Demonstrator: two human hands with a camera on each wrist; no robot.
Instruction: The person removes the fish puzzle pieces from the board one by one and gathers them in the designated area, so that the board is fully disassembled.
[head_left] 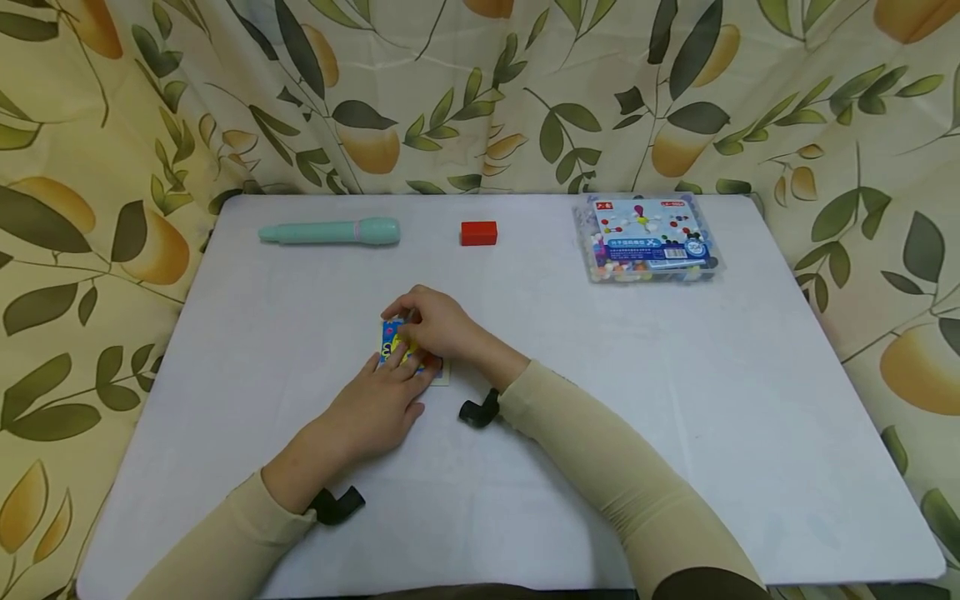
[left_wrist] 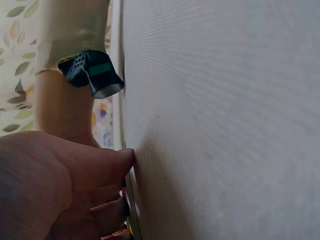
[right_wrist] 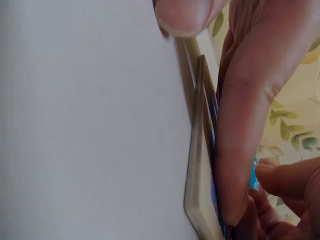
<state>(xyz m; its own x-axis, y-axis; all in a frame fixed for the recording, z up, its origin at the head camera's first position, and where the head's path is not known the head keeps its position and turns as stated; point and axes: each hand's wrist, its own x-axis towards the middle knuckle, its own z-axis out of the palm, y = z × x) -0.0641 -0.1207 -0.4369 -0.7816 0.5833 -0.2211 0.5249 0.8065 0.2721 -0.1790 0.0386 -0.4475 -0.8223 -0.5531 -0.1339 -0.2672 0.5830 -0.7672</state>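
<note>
Near the middle of the table lies a small, thin flat board with a blue and yellow picture and a pale bare corner. My left hand rests on it with extended fingers, from the near side. At its far side my right hand bends over the board, thumb and fingers together. The right wrist view shows the board's pale edge under a left finger, and the right fingertips pinching a small blue piece, mostly hidden. In the left wrist view, the left hand largely covers the board.
A mint-green pen-shaped case lies at the back left. To its right sits a red block. A clear plastic box of coloured beads stands at the back right. Patterned curtain hangs behind the table.
</note>
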